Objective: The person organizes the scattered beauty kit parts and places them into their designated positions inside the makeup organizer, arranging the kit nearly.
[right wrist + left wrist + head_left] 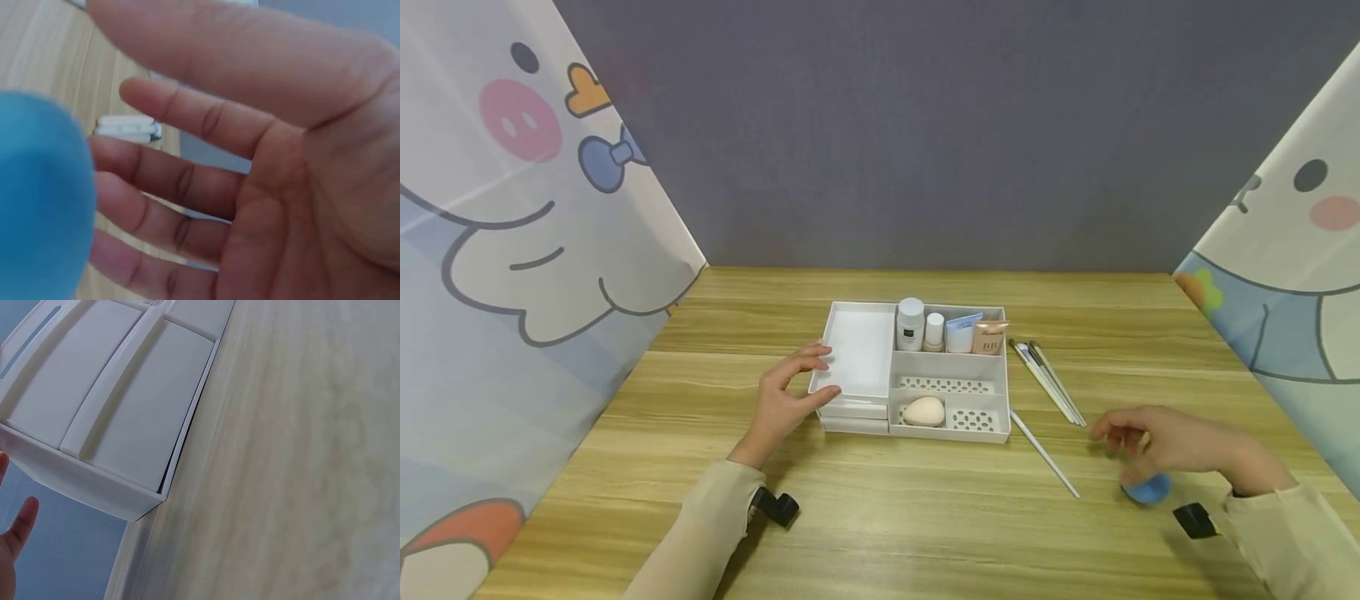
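A white organizer (951, 363) stands on the wooden table. Its left part has a flat top (861, 346) over two drawers, whose fronts (144, 394) show in the left wrist view. My left hand (784, 402) is at the organizer's left side, thumb and fingers spread at its edge. A smooth, rounded blue object (1148, 490), like a makeup sponge, sits on the table at the right. My right hand (1180, 442) hovers over it with loosely bent fingers; in the right wrist view the fingers (187, 187) are not closed round it. Whether they touch is unclear.
In the organizer's right part stand a white bottle (911, 325), a small bottle (934, 331), a blue tube (961, 335) and a beige tube (989, 337). A cream sponge (924, 411) lies in front. Several brushes (1049, 383) and one white stick (1043, 452) lie to the right.
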The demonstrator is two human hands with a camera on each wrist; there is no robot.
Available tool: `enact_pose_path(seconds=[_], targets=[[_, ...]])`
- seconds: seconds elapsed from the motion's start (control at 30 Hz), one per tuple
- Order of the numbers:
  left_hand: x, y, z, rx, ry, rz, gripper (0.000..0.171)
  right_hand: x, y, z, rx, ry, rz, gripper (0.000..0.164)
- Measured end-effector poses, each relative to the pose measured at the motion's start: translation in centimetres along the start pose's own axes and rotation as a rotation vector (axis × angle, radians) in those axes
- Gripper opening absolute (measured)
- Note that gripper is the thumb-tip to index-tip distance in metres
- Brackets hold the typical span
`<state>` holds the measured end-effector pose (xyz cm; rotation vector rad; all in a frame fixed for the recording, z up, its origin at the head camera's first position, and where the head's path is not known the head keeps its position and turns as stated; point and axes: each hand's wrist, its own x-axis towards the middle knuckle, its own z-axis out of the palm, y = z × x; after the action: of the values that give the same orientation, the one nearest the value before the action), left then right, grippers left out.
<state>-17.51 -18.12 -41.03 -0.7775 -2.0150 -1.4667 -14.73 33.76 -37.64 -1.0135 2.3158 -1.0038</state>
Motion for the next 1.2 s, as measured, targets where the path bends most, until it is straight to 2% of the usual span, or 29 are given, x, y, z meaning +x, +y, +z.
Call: enact_pose_path(seconds=[0.07,0.2,0.43,0.57,0.9,1.2], targets=[[-0.2,-0.7,0.0,-0.006,0.001,0.005,0.036,-0.4,0.3,0.0,0.031,-0.011,0.007,0.043],[-0.3,-1.1,-0.1,-0.016,0.000,0.025,0.034,-1.4,1.1,-0.1,0.112,-0.025,0.003,0.046],[-0.2,-1.1,-0.1,-0.025,0.004,0.036,0.033,-2.7,3.2,0.1,0.067,0.018,-0.155,0.060],[-0.2,-1.0,-0.1,-0.026,0.002,0.035,0.032,-3.4,4.3,0.3,0.126,0.001,-0.211,0.064],[-0.1,-1.0,0.1,-0.010,0.011,0.042,0.036,-4.5,5.9,1.0,0.326,-0.043,-0.222,0.066],[-0.2,-0.9,0.0,-0.023,0.006,0.033,0.035,-4.8,6.0,1.2,0.341,-0.035,-0.144,0.052]])
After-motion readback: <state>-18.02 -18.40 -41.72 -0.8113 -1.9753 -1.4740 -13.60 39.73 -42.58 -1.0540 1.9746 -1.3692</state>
